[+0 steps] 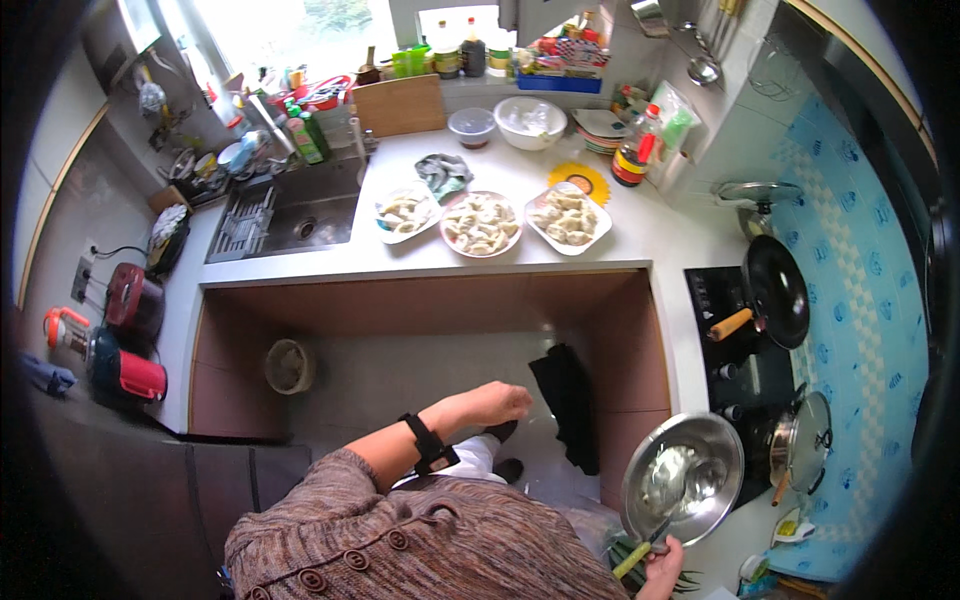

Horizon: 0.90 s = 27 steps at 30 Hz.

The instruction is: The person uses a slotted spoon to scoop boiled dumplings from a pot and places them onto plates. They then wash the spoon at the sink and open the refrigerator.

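Note:
My left hand [492,403] hangs in front of my body above the floor, its fingers curled in, with nothing seen in them. At the lower right, my right hand [662,572] is closed at the near rim of a shiny metal bowl [645,465]. A utensil with a yellow-green handle [630,562] crosses that rim beside my thumb, its thin shaft leading into the bowl. Glare blurs the bowl's inside. Long green leaves [688,582] show partly behind my hand.
Three dishes of dumplings [480,224] stand on the white counter [420,265], right of the sink [318,195]. A wok [778,292] and a lidded pot [808,440] are on the stove at right. A bin [290,367] and black cloth [565,405] lie below.

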Available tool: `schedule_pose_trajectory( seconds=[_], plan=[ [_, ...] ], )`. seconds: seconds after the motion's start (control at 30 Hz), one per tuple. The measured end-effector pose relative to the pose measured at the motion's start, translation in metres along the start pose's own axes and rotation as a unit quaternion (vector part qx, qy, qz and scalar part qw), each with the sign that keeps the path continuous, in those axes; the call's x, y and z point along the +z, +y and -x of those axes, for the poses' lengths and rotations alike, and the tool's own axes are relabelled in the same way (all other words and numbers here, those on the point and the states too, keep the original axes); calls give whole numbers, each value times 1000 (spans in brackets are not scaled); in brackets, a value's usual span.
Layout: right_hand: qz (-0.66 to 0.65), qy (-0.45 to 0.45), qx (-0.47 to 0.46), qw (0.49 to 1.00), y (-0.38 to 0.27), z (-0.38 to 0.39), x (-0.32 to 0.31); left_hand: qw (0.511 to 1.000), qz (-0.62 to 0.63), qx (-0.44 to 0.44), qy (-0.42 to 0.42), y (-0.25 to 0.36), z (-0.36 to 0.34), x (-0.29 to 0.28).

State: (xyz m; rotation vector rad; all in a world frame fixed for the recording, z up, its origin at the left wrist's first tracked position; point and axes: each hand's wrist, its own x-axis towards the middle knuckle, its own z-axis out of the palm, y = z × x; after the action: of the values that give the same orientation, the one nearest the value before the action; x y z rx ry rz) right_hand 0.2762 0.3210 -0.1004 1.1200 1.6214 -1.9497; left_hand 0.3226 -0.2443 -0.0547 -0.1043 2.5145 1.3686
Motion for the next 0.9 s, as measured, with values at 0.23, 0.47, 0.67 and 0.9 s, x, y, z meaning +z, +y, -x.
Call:
schedule_pose_trajectory(
  seconds=[0.23,0.47,0.67,0.9],
  plan=[
    [151,-186,-36,970,-7,28,190,988,57,-127,69,-37,126,-18],
    [226,-329,12,917,36,93,392,962,137,-144,189,-106,223,-53],
    [240,-445,69,860,121,160,541,920,216,-150,292,-184,315,-122],
    [298,-478,116,818,224,222,669,812,468,-175,301,-227,352,-226]
  ],
)
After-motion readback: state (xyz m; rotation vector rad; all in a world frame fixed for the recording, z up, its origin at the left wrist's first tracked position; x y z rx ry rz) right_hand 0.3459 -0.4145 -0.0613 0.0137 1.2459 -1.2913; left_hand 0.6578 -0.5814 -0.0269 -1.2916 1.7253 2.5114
